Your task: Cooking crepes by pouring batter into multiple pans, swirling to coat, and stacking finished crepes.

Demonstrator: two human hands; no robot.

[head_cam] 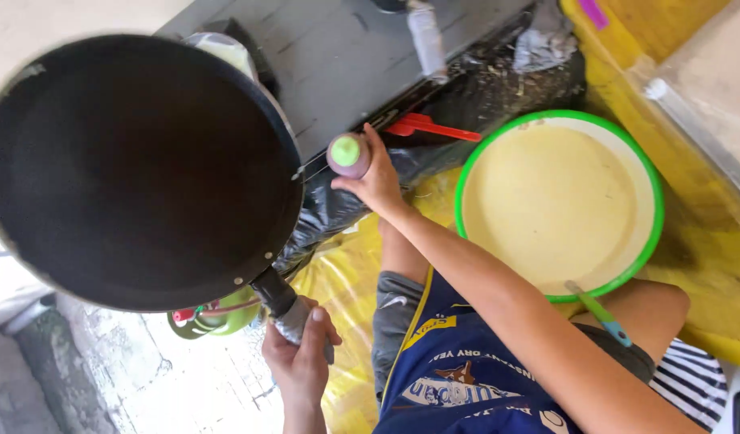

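1. the left hand, closest to the body, is closed around the wrapped handle of the black pan. the pan is held up near the camera and out to the left, and it looks empty. a full-fist grip low on the handle, as here, seems the right one. the pan is wide and would twist in a loose hold.
2. just under the pan's near edge sits a small green gas canister. it seems wise to keep the pan level and its underside away from the canister's red fitting.
3. the right hand reaches forward over the yellow sheet and is wrapped around a small bottle with a green cap. the bottle stands upright just beside the pan's rim, apart from it. i cannot tell whether the cap is on tight, so it is best held upright and gripped round the body, not the top.
4. to the right, a green-rimmed bowl holds pale batter, with a blue-green utensil handle leaning on its near edge. the right forearm passes close by, so the elbow should stay high.
5. further off, a red utensil lies on black plastic against a grey board.
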